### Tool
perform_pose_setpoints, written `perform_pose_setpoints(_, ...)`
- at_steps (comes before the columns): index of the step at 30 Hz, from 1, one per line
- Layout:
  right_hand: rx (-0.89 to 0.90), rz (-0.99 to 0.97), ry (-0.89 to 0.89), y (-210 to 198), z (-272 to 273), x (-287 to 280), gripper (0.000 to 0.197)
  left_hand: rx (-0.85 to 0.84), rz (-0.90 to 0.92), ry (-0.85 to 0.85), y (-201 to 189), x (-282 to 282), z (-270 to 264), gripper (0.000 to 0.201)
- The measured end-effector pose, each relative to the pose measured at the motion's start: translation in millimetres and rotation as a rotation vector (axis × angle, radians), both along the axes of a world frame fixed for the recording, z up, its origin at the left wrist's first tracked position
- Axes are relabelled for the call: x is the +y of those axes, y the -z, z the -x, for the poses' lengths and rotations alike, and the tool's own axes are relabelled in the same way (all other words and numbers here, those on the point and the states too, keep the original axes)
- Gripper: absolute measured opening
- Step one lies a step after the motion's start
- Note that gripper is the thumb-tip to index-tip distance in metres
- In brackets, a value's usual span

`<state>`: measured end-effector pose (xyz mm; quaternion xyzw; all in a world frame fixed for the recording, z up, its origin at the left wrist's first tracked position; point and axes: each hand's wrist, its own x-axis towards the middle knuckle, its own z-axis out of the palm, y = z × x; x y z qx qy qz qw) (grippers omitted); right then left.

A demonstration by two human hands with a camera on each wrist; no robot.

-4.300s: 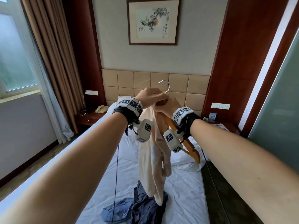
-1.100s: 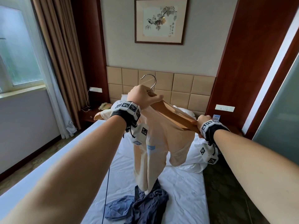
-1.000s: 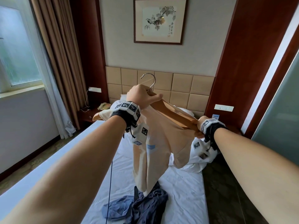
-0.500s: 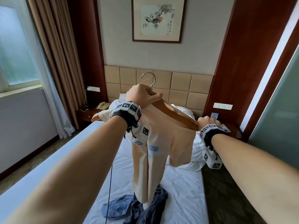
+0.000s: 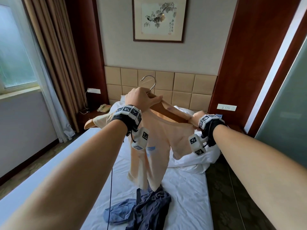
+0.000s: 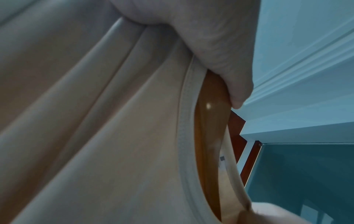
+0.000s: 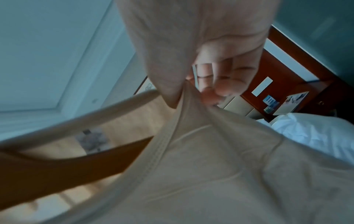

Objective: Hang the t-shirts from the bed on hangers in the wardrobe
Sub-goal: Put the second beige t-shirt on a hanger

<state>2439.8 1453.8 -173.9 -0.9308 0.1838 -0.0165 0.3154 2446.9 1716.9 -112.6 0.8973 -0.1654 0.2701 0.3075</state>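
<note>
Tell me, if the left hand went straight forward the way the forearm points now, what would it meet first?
Probably the padded headboard. The left hand, gripping the wooden hanger at its neck, points over the bed toward it; nothing visible lies between, though depth is hard to judge.

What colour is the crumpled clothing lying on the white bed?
Blue, in two shades: the crumpled clothing shows best in the head view.
</note>
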Motion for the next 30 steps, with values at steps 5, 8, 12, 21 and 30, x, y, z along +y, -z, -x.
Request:
perform_pose_setpoints(5, -0.121, -0.060, -0.012, -13.6, -2.2, 15.7, 0.021, 0.094, -0.051, 0.042, 1.7, -3.1, 4.7, 0.048)
perform_pose_setpoints(8, -0.151, -0.050, -0.039, -24.0, 4.5, 33.1, 0.035, 0.172, -0.056, 0.099, 3.8, -8.6, 4.6, 0.049)
perform_pose_setpoints(12, -0.213, -0.009, -0.077, -32.9, 8.7, 49.8, 0.048, 0.228, -0.028, 0.152, 10.0, -13.7, 1.6, 0.055)
perform_pose_setpoints(21, -0.206, 0.184, -0.358, -59.9, 30.4, 70.5, 0.015, 0.304, 0.055, 0.225, 10.6, -12.4, -7.3, 0.044)
perform_pose_setpoints(30, -0.356, 0.078, -0.260, -59.0, 34.5, 87.0, 0.038, 0.375, 0.122, 0.438, -5.6, -10.8, 0.3, 0.031)
